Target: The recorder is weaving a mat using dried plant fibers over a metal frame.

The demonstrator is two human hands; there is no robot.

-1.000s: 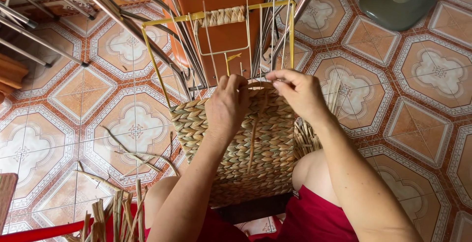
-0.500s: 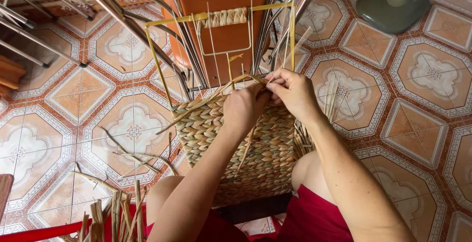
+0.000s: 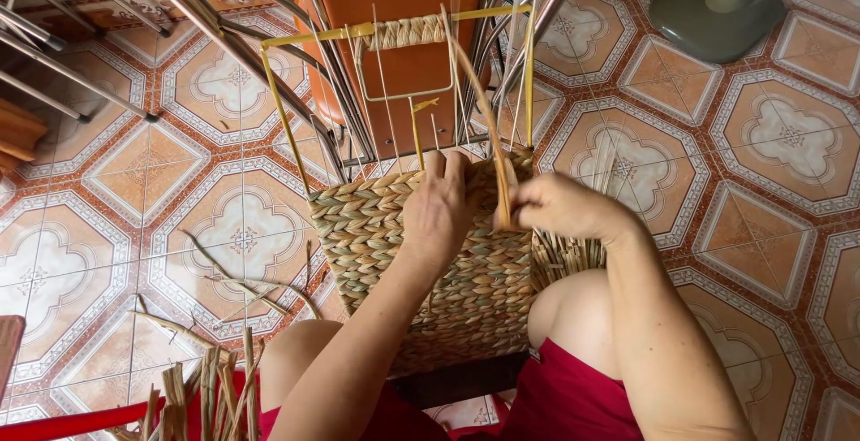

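Note:
A half-woven straw basket (image 3: pixel 421 271) on a yellow wire frame (image 3: pixel 278 109) rests between my knees. My left hand (image 3: pixel 441 208) lies flat on the woven side near its top edge, fingers over the rim. My right hand (image 3: pixel 560 206) is closed on a long straw strand (image 3: pixel 479 105) that arcs up from the weave towards the wrapped top bar (image 3: pixel 408 30) of the frame. Thin wire uprights stand bare above the woven part.
Patterned floor tiles (image 3: pixel 179 163) lie all around. An orange chair with metal legs (image 3: pixel 394 56) stands just beyond the frame. A grey-green fan base (image 3: pixel 717 2) sits at the top right. A bundle of loose straw (image 3: pixel 206 396) lies by my left knee.
Both hands have shifted at the basket's rim. The right hand has pulled the strand through, so it now arcs up high over the frame; the left hand has flattened on the weave.

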